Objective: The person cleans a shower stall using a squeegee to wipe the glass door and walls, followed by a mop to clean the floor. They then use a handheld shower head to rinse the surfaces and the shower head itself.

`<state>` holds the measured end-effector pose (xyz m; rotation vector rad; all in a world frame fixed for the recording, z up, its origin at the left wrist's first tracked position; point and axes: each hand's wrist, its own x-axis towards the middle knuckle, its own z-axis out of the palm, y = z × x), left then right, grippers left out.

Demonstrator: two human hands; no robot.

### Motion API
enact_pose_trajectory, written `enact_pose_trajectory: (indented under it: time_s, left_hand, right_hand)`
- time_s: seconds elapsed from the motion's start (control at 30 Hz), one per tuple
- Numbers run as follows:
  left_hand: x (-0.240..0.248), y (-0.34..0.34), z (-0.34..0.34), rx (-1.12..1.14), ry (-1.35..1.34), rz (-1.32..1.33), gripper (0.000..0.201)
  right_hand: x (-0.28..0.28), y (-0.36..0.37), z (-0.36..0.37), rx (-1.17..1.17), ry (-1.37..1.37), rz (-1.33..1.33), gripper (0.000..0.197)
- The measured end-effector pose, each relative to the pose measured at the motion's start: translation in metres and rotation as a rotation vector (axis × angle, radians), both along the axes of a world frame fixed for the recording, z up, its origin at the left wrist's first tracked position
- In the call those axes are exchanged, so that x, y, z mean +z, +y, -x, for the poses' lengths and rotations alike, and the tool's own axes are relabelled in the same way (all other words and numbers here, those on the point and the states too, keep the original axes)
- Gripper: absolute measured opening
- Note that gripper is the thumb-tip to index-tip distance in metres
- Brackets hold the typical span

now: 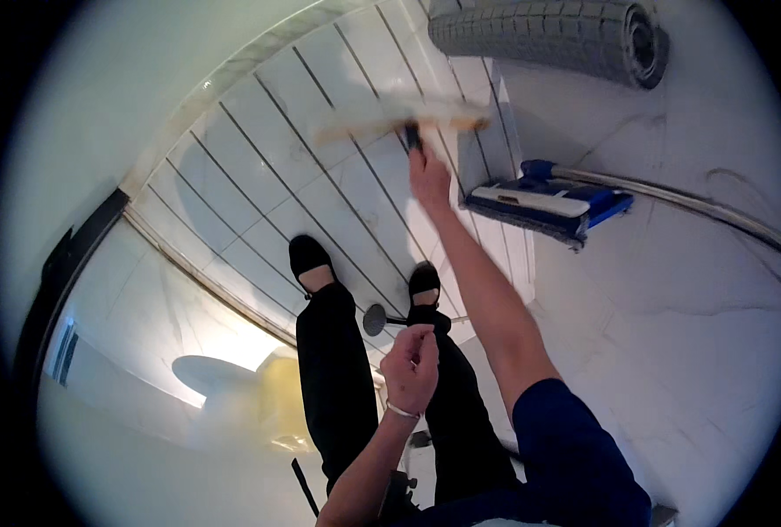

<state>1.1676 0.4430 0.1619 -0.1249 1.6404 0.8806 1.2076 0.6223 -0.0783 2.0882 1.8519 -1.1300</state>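
In my right hand (430,180), stretched out over the floor, is the black handle of a squeegee (413,134). Its wide crossbar, pale with orange-brown at the ends, is smeared by motion, so I cannot tell whether it touches the floor. The white floor (272,167) beneath it is lined with dark parallel grooves. My left hand (408,373) is curled into a loose fist in front of my legs, with nothing visible in it and a pale band round the wrist.
A rolled grey mat (540,35) lies at the far right. Nearer is a flat mop (549,202), blue and white with a grey pad and metal pole. A curved pale rim (232,75) bounds the grooved floor; a dark-edged panel (65,272) stands left, beside something yellow (283,404).
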Motion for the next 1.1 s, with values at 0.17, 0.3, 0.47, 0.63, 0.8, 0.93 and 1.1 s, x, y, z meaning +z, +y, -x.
enact_pose_trajectory:
  time_s: [0.17,0.3,0.47,0.63,0.8,0.93,1.1]
  left_hand:
    - [0.021,0.009,-0.004,-0.201,0.019,-0.101,0.011]
    - [0.018,0.007,-0.020,-0.191,0.134,-0.159,0.011]
    - [0.016,0.000,-0.055,-0.278,0.178,-0.212,0.011]
    - [0.012,-0.006,-0.068,-0.403,0.175,-0.240,0.009]
    - [0.012,-0.011,-0.074,-0.410,0.076,-0.187,0.012]
    - [0.014,-0.006,-0.087,-0.530,0.132,-0.223,0.011]
    - [0.023,-0.008,-0.108,-0.614,0.146,-0.170,0.011]
  right_hand:
    - [-0.013,0.037,0.018,-0.041,0.275,-0.358,0.030]
    - [0.005,-0.117,-0.030,0.190,0.266,-0.137,0.048]
    - [0.014,-0.231,-0.108,-0.240,0.195,0.041,0.045]
    - [0.051,-0.200,-0.217,-0.277,-0.144,0.282,0.045]
    - [0.034,-0.106,-0.297,-0.167,-0.017,-0.145,0.037]
    - [0.022,-0.153,-0.308,-0.178,-0.112,-0.040,0.042]
    - [0.033,-0.281,-0.365,-0.561,-0.238,0.036,0.041]
